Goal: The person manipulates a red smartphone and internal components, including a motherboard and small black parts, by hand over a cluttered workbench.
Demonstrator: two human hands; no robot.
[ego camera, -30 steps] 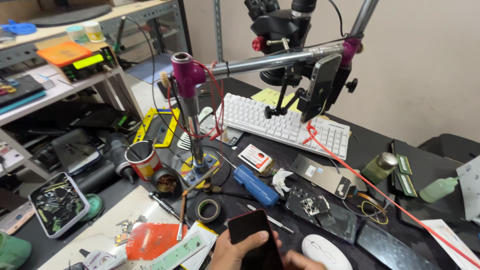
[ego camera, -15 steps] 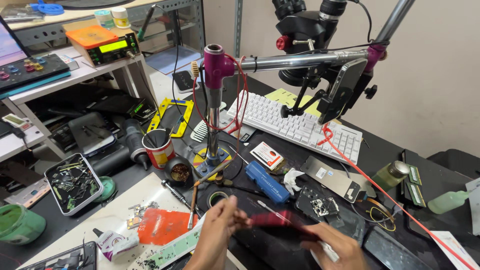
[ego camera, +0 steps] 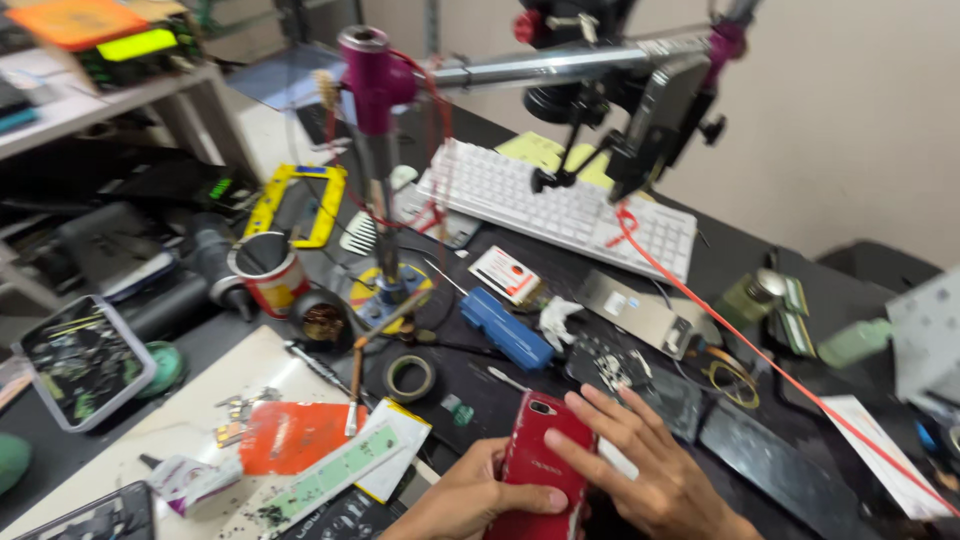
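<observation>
A red phone (ego camera: 536,462) lies back side up at the front of the black bench, its camera lens toward the keyboard. My left hand (ego camera: 462,502) grips its left edge with the thumb across the lower back. My right hand (ego camera: 648,470) rests spread over its right edge, fingers apart and touching the case. A roll of tape (ego camera: 410,378) and a blue tool (ego camera: 506,329) lie just beyond the phone.
A magenta-jointed stand (ego camera: 372,110) carries a boom with a microscope and a clamped phone over a white keyboard (ego camera: 560,208). A red cable (ego camera: 760,360) runs to the right. A cup (ego camera: 264,270), a parts tray (ego camera: 82,360), an orange card (ego camera: 288,436) and circuit boards (ego camera: 618,364) crowd the bench.
The phone has been turned over from dark screen up to red back up. Both hands now press on it. The view has shifted closer and to the left.
</observation>
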